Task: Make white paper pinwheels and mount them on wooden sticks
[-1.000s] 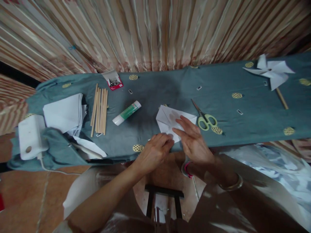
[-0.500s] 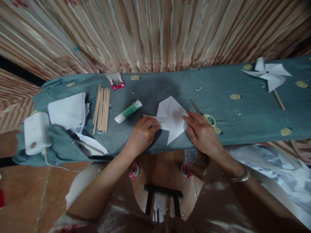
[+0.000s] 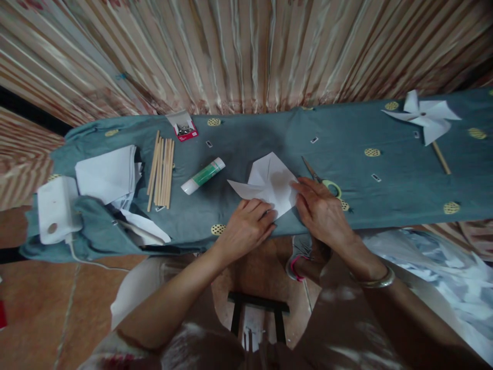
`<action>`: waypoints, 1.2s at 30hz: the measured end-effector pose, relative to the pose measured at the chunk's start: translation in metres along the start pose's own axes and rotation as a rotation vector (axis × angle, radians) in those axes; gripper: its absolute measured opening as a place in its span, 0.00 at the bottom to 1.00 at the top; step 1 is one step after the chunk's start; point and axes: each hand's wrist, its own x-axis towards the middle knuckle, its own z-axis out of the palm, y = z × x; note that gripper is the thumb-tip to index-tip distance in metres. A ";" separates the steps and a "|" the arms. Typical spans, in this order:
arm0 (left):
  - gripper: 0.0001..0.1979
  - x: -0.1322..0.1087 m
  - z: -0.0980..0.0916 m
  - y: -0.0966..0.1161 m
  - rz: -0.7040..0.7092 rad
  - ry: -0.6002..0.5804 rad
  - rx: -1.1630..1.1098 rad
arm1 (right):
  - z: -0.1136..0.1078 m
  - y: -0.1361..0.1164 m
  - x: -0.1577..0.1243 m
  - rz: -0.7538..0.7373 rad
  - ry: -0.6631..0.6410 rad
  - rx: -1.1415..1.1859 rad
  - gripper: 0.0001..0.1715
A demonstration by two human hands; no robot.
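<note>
A white paper pinwheel [image 3: 269,177], cut and partly folded, lies on the cloth-covered table in front of me. My left hand [image 3: 248,224] is closed on its lower corner, fingers curled together over the paper. At the right edge, my right hand [image 3: 323,208] grips the paper between fingers and thumb; the thumb is partly hidden. One pointed blade sticks out freely to the left. Just beyond my right hand rest scissors [image 3: 332,188] with pale green handles. A glue stick [image 3: 203,176] with a green label lies to the left of the paper.
Several wooden sticks [image 3: 165,172] lie left of the glue stick, below a small red box [image 3: 185,131] of metal pins. Folded white paper [image 3: 106,174] and a white device [image 3: 57,210] with a cord occupy the left end. A finished pinwheel [image 3: 427,119] on a stick lies far right.
My left hand has moved from the paper's left blade down and right to its lower corner. The left blade is now released and spread out. My right hand has stayed at the right edge.
</note>
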 end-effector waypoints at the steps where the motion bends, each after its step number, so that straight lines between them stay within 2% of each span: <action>1: 0.10 0.001 0.000 0.001 -0.003 -0.021 0.008 | 0.000 0.000 0.000 0.002 0.007 0.009 0.22; 13: 0.07 0.009 0.001 0.006 -0.027 -0.078 0.084 | -0.006 0.001 0.001 0.008 -0.060 0.058 0.24; 18: 0.06 0.011 0.001 0.009 -0.004 -0.063 0.157 | -0.012 0.007 0.002 0.026 -0.055 0.126 0.24; 25: 0.06 -0.009 -0.012 -0.006 -0.022 -0.035 0.143 | -0.028 0.020 -0.002 -0.102 -0.303 0.305 0.35; 29: 0.08 -0.029 -0.017 -0.020 -0.038 0.019 0.018 | -0.027 0.009 -0.005 -0.121 -0.352 0.348 0.30; 33: 0.09 -0.041 -0.017 -0.026 -0.056 0.034 -0.090 | -0.021 -0.002 -0.003 -0.122 -0.381 0.444 0.18; 36: 0.08 -0.043 -0.019 -0.025 -0.058 0.025 -0.085 | -0.018 -0.005 -0.001 -0.110 -0.377 0.533 0.09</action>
